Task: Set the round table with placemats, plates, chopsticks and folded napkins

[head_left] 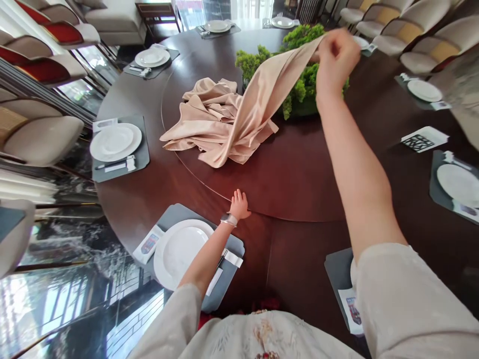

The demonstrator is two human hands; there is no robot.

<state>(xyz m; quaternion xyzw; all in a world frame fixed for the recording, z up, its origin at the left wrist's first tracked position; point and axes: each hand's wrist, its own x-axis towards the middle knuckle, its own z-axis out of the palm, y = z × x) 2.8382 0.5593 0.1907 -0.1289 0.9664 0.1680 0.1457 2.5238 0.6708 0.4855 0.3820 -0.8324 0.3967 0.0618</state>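
Note:
A heap of shiny beige-pink cloth napkins [209, 117] lies on the dark turntable [295, 174]. My right hand [339, 57] is raised at the upper right, its fingers closed on the end of one cloth napkin [275, 75]. That napkin stretches slantwise down from my hand to the heap, passing in front of the green plant centrepiece [303, 35]. My left hand [239, 203], with a band on its wrist, lies flat with fingers extended at the turntable's near edge. Beneath my left forearm is a white plate [175, 249] on a grey placemat [235, 289].
Further place settings ring the round table, such as the white plates [116, 142] at the left and a plate [460, 184] at the right. A white card box [424, 138] sits on the right side. Upholstered chairs [45, 132] surround the table.

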